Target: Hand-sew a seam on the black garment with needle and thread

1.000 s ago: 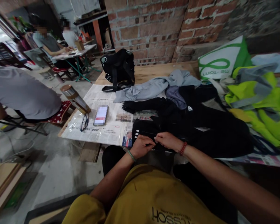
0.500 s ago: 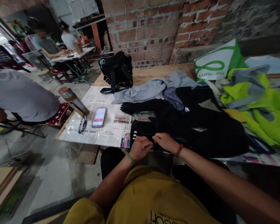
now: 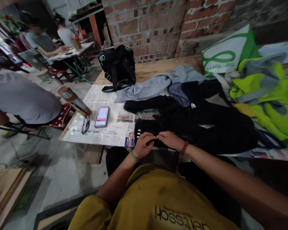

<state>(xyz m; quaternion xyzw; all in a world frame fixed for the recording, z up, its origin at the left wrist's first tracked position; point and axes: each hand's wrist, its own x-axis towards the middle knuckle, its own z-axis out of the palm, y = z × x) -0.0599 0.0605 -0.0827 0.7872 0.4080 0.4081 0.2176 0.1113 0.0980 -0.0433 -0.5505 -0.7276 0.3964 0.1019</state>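
A black garment (image 3: 220, 127) with white stripes near one end and a small white logo lies spread over the table in front of me. My left hand (image 3: 144, 144) is closed on the garment's near edge, just beside the white stripes. Right next to it, my right hand (image 3: 169, 139) pinches the same edge, fingertips almost meeting those of the left. The cloth between the fingers is dark, and its finer detail cannot be made out. Behind the black garment lies a grey garment (image 3: 151, 87).
On the newspaper-covered table (image 3: 72, 135) are a phone (image 3: 102, 116), glasses (image 3: 85, 124) and a steel flask (image 3: 73, 99). A black bag (image 3: 117, 67) stands at the back. To the right are a green-white bag (image 3: 220, 56) and yellow-green clothing (image 3: 273, 95). A seated person (image 3: 24, 95) is at left.
The fingers of both hands have shifted along the garment's near edge and come closer together, lifting it a little. The whole view has tilted slightly.
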